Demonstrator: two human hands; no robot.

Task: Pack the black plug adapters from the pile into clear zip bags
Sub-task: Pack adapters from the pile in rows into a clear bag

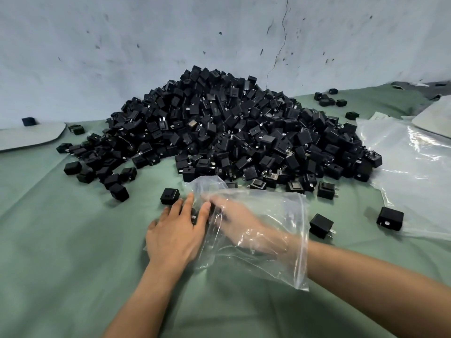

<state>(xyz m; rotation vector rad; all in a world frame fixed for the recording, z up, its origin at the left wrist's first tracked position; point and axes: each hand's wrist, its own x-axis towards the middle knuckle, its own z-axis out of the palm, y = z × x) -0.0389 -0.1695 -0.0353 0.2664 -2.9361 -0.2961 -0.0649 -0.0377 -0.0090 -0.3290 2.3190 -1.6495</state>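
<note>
A stained pale wall [146, 32] backs a green cloth [61, 264]. The pile of black adapters [231, 130] fills the centre of the frame. Below it, the left hand [175, 232] lies flat with its fingers straight and slightly spread, at the mouth of a clear bag [288, 211]. The right hand [234, 220] is inside the bag, blurred by plastic, so its grip cannot be told. More clear plastic [415, 172] lies at the right edge.

Black adapters [227, 125]; clear bag [268, 215]; green cloth [61, 240]; grey-blue wall [122, 45].
</note>
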